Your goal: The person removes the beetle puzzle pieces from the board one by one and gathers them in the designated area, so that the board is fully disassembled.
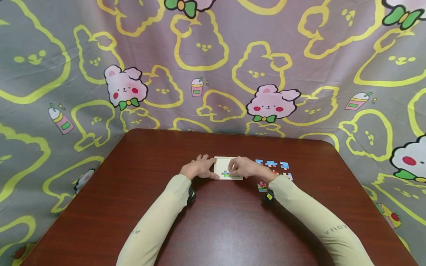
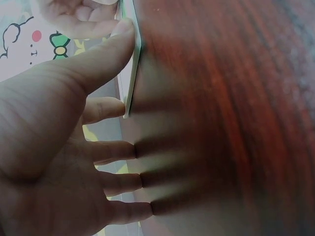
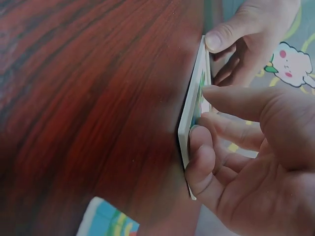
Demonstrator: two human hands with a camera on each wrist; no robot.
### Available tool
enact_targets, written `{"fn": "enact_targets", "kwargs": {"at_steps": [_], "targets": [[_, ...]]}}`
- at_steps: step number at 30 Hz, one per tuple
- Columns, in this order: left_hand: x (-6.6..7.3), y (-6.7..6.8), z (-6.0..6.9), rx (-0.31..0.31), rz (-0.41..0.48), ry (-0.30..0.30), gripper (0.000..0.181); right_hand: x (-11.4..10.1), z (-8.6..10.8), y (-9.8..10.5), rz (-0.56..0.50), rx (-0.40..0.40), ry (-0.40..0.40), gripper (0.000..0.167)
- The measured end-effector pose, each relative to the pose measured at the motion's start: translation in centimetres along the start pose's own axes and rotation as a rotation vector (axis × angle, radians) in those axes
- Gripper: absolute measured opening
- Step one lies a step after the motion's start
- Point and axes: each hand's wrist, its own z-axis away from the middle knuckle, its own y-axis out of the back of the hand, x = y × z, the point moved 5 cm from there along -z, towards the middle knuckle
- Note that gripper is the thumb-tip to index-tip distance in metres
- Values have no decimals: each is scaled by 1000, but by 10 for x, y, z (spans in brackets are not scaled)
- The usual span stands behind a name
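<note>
A shallow white puzzle tray [image 1: 217,169] lies on the table, with several joined colourful puzzle pieces [image 1: 226,174] at its lower middle. My left hand [image 1: 200,167] rests at the tray's left side, thumb on the edge and other fingers spread straight onto the tabletop. Over the tray's right part, my right hand [image 1: 244,167] has curled fingers, its thumb and fingertips pinching at a puzzle piece low in the tray; that piece is mostly hidden by the fingers. In the right wrist view, the right thumb [image 3: 241,103] and fingertips meet the tray's inside.
Several loose puzzle pieces [image 1: 271,163] lie right of the tray, some partly behind my right forearm. One green and red piece [image 1: 261,187] is nearer me. The brown table [image 1: 219,221] ends at a patterned curtain [image 1: 206,107] behind.
</note>
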Motion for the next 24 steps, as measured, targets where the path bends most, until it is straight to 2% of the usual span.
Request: {"fn": "enact_targets", "kwargs": {"at_steps": [8, 15, 24], "targets": [[0, 0, -1, -6, 4, -3, 85, -3, -3, -2, 29, -4, -35, 16], [0, -2, 1, -2, 13, -9, 85, -3, -4, -5, 16, -26, -55, 17], [2, 1, 0, -10, -3, -7, 84, -4, -4, -4, 17, -13, -69, 17]]}}
